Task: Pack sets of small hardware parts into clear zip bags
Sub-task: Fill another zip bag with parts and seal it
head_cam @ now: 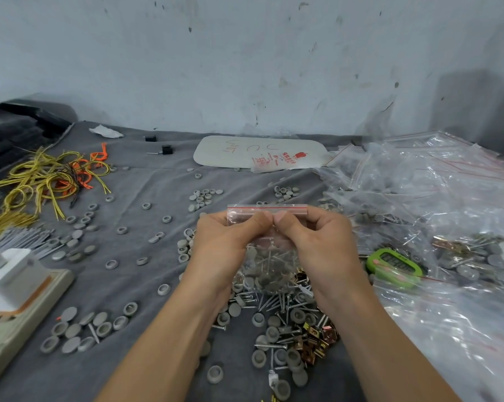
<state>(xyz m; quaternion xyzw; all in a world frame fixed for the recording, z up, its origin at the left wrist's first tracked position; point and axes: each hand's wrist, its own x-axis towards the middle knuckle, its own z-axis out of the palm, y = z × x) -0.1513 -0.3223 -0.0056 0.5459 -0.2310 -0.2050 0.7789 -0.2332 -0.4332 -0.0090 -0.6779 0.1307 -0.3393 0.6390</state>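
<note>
Head view: small clear zip bag (269,256) is held upright in mid-air over the grey cloth (146,175), directly above the loose pile of screws (274,306), grey caps (79,329) and gold clips (314,340). Prob. so that anything dropped lands back in stock and the contents sink to the bottom, away from the mouth. Bag already holds a set: caps + screws show thru the plastic in the lower half, upper half looks near flat. Red-line zip strip (266,208) sits level at the top, above the fingers. L hand (224,236) and R hand (311,236) both pinch the bag just below the strip. Thumbs are on the near face w/ tips touching at centre, other fingers curled round behind; neither hand is slack or spread. Grip reads as the sealing step, i.e. press at mid then run outward. Can't tell if the zip is already closed. Judged: fill done for this bag, seal + set aside left to do. Heap of clear bags (448,213) lies to the R, some w/ parts inside, so drop-off looks like a short move R. Green timer (392,265) sits at the heap edge, near the R wrist. Far L are wire ties (50,181), w/ a power strip (18,314) at the near-L edge. A labelled bag pack (259,152) lies at the back by the wall. Hands touch none of these.
</note>
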